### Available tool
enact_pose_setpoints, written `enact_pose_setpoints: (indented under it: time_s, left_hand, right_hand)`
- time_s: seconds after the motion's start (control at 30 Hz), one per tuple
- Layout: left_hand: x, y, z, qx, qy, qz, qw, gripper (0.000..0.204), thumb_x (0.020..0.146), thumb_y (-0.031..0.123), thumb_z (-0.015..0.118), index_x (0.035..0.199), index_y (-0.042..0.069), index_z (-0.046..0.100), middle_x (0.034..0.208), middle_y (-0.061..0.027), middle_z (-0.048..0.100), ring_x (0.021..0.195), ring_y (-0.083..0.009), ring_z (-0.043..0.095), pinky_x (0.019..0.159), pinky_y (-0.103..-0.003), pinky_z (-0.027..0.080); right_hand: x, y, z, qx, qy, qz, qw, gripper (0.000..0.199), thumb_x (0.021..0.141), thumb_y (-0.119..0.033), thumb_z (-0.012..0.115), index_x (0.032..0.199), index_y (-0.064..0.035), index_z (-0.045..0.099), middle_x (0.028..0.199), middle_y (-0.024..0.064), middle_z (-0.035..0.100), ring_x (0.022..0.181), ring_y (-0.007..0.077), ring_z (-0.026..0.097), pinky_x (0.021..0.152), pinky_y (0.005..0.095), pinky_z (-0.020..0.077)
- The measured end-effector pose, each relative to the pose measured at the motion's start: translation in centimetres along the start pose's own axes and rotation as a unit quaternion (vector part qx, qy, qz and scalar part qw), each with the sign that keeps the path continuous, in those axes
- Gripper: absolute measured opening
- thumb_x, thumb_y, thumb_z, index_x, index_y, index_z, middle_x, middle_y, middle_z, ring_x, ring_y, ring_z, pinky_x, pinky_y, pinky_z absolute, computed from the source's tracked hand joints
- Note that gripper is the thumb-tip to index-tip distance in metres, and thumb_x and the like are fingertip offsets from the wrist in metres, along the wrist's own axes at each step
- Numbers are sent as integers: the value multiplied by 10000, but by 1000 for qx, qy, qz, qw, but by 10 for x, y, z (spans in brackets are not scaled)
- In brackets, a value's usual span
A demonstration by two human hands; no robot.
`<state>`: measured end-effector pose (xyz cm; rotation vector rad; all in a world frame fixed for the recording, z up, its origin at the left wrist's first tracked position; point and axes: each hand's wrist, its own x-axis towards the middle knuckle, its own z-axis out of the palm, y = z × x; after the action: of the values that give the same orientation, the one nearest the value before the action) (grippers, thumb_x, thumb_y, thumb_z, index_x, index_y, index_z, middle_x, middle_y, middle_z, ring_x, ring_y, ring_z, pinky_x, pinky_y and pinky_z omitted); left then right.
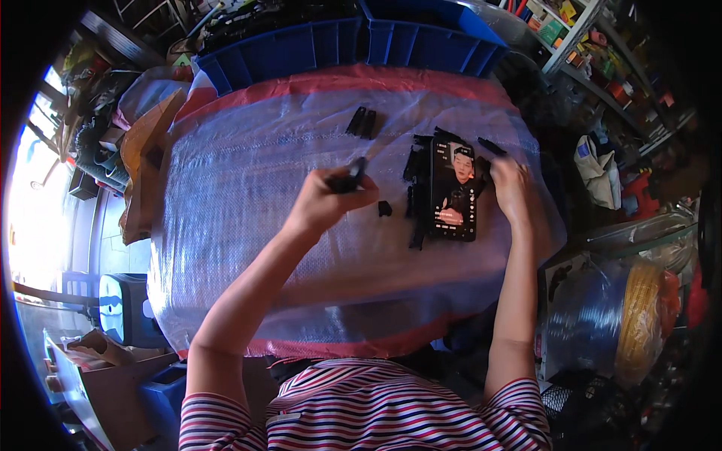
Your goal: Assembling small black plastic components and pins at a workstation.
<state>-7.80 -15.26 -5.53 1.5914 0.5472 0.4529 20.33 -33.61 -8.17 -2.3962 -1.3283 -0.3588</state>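
Note:
My left hand is closed around a dark, elongated piece above the woven sheet; its exact kind does not show. Past the knuckles a thin, pale tip points away, smeared by motion. My right hand is at the right side of a smartphone, close to a small black strip. Its fingers are blurred, so whether they touch or grip the strip is unclear. The phone lies face up with a lit screen, among several black plastic pieces. Two slim black pieces lie farther off, and a small black bit is between hand and phone.
A translucent woven sheet with red bands covers the work surface. Two blue bins stand along its far edge. Shelving with small goods is at far right, wrapped yellow and clear rolls nearer. Brown cardboard stands left.

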Motion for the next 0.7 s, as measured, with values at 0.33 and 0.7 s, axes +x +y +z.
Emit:
enact_pose_setpoints:
  time_s: [0.33,0.7]
  left_hand:
    - [-1,-27,22,360,-6,229,904,179,712,173,688,752,23,599,729,-94,578,657,-262,582,604,-364,461]
    - [-23,-4,5,-269,-23,-70,960,209,777,186,681,847,4,605,719,-61,585,625,-131,533,595,-261,428]
  right_hand:
    - [-42,-56,-18,232,197,129,944,219,863,-153,563,1018,-1,537,776,65,575,706,143,528,654,262,432]
    - [-95,-192,-21,495,-14,56,867,168,898,-130,527,990,9,538,725,40,556,608,81,456,559,225,397]
